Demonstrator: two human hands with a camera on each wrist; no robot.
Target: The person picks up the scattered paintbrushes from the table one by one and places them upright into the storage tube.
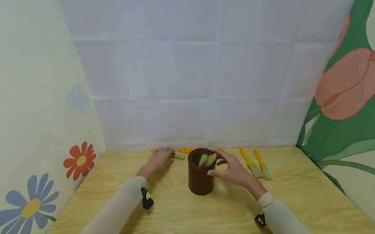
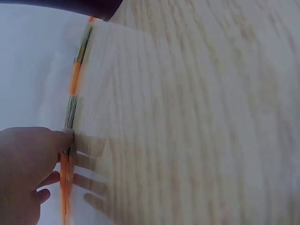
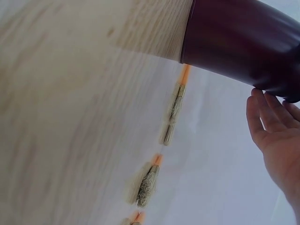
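The left hand (image 1: 159, 160) is laid on a yellow-handled paintbrush (image 1: 177, 155) at the far edge of the table, where wood meets the white backdrop; in the left wrist view its fingertips (image 2: 65, 136) are seen pressed on the brush at the ferrule, just behind the bristles, though whether the brush is pinched or only pressed cannot be told. The right hand (image 1: 232, 170) is held apart from it, fingers loosely spread and curved beside the rim of a dark red cup (image 1: 201, 175); in the right wrist view its fingertips (image 3: 262, 101) appear to touch the cup's wall, without a closed grip.

The brush is judged light and stiff along its plastic handle, soft only at the bristles, and best taken at the handle or ferrule. The cup looks smooth, rigid and somewhat slippery, and is best steadied around its wall.

Both forearms, in pale sleeves, are stretched forward over the wooden table (image 1: 178, 213), the left reaching further.

Between the hands the cup stands upright, with two brushes in the cup (image 1: 207, 160) showing bristles up. Just beyond the right hand, two more paintbrushes (image 1: 257, 166) lie side by side.
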